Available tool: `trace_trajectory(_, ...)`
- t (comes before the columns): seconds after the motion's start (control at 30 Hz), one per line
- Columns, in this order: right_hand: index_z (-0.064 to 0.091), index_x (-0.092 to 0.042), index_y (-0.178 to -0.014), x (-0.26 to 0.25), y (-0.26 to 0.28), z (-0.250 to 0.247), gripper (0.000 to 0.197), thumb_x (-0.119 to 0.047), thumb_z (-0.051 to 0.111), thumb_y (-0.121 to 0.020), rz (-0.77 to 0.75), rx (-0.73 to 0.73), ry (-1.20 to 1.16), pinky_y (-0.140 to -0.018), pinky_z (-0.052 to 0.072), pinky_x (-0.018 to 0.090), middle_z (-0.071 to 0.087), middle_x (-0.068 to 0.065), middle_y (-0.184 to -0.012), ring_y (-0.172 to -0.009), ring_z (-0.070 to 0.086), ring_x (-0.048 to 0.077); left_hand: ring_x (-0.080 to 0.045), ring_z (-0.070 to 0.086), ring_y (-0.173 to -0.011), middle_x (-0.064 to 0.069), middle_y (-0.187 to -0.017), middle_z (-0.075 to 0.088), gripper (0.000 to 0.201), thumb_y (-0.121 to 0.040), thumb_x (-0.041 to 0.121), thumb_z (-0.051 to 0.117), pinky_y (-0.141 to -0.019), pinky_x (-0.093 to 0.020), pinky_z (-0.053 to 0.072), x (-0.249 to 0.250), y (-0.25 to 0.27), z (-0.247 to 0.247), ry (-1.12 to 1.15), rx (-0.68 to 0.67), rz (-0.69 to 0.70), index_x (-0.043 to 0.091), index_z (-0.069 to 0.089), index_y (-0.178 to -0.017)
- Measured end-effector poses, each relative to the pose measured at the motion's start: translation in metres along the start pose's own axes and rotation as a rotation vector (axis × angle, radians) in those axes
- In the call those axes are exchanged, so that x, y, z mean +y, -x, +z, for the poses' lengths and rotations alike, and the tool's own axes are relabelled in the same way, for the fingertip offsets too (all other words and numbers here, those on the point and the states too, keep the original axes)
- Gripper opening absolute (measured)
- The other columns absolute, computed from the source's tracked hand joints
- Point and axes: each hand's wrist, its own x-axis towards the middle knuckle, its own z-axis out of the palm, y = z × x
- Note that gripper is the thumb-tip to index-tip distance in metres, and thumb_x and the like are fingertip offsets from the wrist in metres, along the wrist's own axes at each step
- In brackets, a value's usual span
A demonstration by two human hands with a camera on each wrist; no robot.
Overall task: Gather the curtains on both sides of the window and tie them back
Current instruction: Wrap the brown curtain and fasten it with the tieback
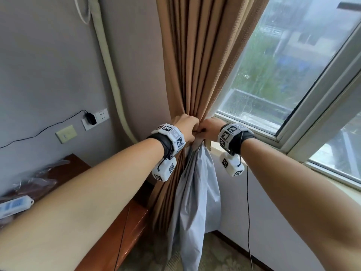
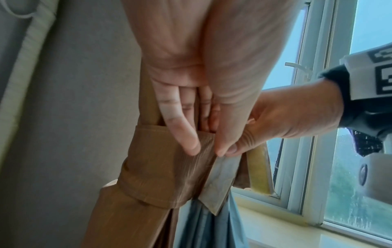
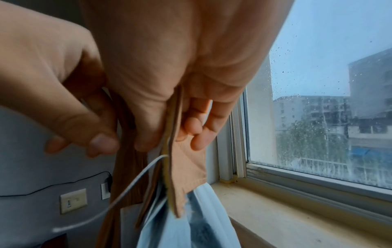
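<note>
From above, both hands are hiding the band (image 2: pixel 161 176), but the left wrist view is showing it wrapping the bunched curtain (image 1: pixel 192 75) crosswise. The left hand (image 1: pixel 185 124) and right hand (image 1: pixel 212 127) are meeting at the front, each pinching a band end, apparently overlapping them. The curtain is hanging upright beside the window (image 1: pixel 293 65).

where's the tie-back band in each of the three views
Head: almost hidden between the two hands, at the curtain's pinch point.
Left wrist: centre, tie-back band wrapped round the curtain.
Right wrist: centre, its end hangs below the fingers.
Shared landmark: the window sill, right of the curtain.
</note>
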Motion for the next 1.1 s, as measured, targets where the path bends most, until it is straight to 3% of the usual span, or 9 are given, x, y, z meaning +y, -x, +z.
trace_trajectory(0.13, 0.076, -0.017, -0.089, 0.003, 0.0, -0.005, 0.031, -0.045, 0.064, -0.088, -0.033, 0.011, 0.008, -0.066, 0.037, 0.026, 0.069, 0.01, -0.082, -0.078, 0.057, 0.025, -0.032, 0.066, -0.082, -0.01, -0.097, 0.061, 0.031, -0.073, 0.022, 0.079, -0.07, -0.034, 0.056, 0.006, -0.012, 0.004, -0.04, -0.114, -0.02, 0.007, 0.063, -0.094)
trace_trajectory(0.23, 0.075, -0.017, -0.087, 0.004, -0.001, -0.003, 0.028, -0.042, 0.064, -0.088, -0.013, 0.002, 0.005, -0.067, 0.035, 0.025, 0.066, 0.007, -0.079, -0.075, 0.053, 0.021, -0.034, 0.065, -0.091, -0.01, -0.096, 0.06, 0.037, -0.071, 0.033, 0.08, -0.077, -0.037, 0.054, 0.006, -0.021, 0.011, -0.062, -0.112, -0.038, 0.009, 0.066, -0.096)
trace_trajectory(0.3, 0.075, -0.017, -0.085, 0.006, -0.003, -0.001, 0.024, -0.039, 0.067, -0.086, 0.021, 0.005, -0.025, -0.066, 0.035, 0.025, 0.061, 0.002, -0.074, -0.073, 0.052, 0.02, -0.035, 0.063, -0.092, -0.007, -0.089, 0.054, 0.036, -0.069, 0.039, 0.08, -0.083, -0.044, 0.055, 0.006, -0.023, 0.014, -0.06, -0.083, -0.041, 0.014, 0.065, -0.09)
trace_trajectory(0.43, 0.07, -0.018, -0.074, 0.014, -0.002, -0.001, 0.02, -0.036, 0.071, -0.083, 0.05, -0.01, -0.153, -0.064, 0.037, 0.027, 0.057, 0.0, -0.066, -0.068, 0.051, 0.018, -0.033, 0.058, -0.08, -0.002, -0.07, 0.049, 0.037, -0.073, 0.039, 0.079, -0.08, -0.039, 0.054, 0.002, -0.026, 0.016, -0.02, -0.085, -0.03, 0.016, 0.052, -0.062)
trace_trajectory(0.53, 0.075, -0.017, -0.095, 0.022, 0.009, -0.011, 0.026, -0.037, 0.076, -0.078, 0.054, -0.157, -0.259, -0.072, 0.046, 0.028, 0.068, 0.001, -0.082, -0.076, 0.057, 0.014, -0.034, 0.059, -0.077, 0.0, -0.061, 0.047, 0.042, -0.079, 0.04, 0.071, -0.076, -0.036, 0.052, -0.007, -0.031, 0.019, 0.046, -0.056, -0.016, 0.017, 0.048, -0.052)
trace_trajectory(0.6, 0.074, -0.017, -0.105, 0.027, 0.012, -0.013, 0.032, -0.019, 0.079, -0.073, 0.054, -0.206, -0.287, -0.078, 0.049, 0.03, 0.071, 0.008, -0.093, -0.083, 0.06, 0.018, -0.029, 0.056, -0.07, 0.0, -0.058, 0.049, 0.041, -0.083, 0.041, 0.07, -0.066, -0.029, 0.044, -0.014, -0.033, 0.021, 0.092, -0.047, 0.0, 0.015, 0.053, -0.055)
trace_trajectory(0.73, 0.074, -0.004, -0.103, 0.023, 0.013, -0.007, 0.033, 0.011, 0.062, -0.076, 0.075, -0.1, -0.291, -0.077, 0.05, 0.028, 0.07, 0.012, -0.086, -0.076, 0.058, 0.017, -0.022, 0.047, -0.059, 0.001, -0.052, 0.043, 0.048, -0.088, 0.039, 0.067, -0.06, -0.027, 0.034, -0.027, -0.039, 0.024, 0.242, -0.042, -0.03, 0.015, 0.047, -0.051)
trace_trajectory(0.87, 0.075, -0.003, -0.087, 0.018, 0.015, -0.009, 0.019, -0.015, 0.059, -0.089, 0.142, -0.02, -0.203, -0.078, 0.056, 0.031, 0.076, 0.009, -0.081, -0.078, 0.07, 0.019, -0.025, 0.047, -0.062, -0.002, -0.054, 0.043, 0.05, -0.088, 0.039, 0.065, -0.06, -0.027, 0.034, -0.031, -0.044, 0.026, 0.318, -0.026, -0.095, 0.015, 0.044, -0.051)
trace_trajectory(1.1, 0.066, -0.017, -0.076, 0.007, 0.004, -0.007, 0.031, -0.045, 0.061, -0.086, 0.096, 0.124, 0.083, -0.063, 0.046, 0.034, 0.063, 0.009, -0.077, -0.078, 0.057, 0.03, -0.028, 0.06, -0.072, -0.008, -0.071, 0.062, 0.04, -0.08, 0.045, 0.071, -0.067, -0.026, 0.044, -0.034, -0.048, 0.034, 0.407, 0.022, -0.133, 0.022, 0.055, -0.051)
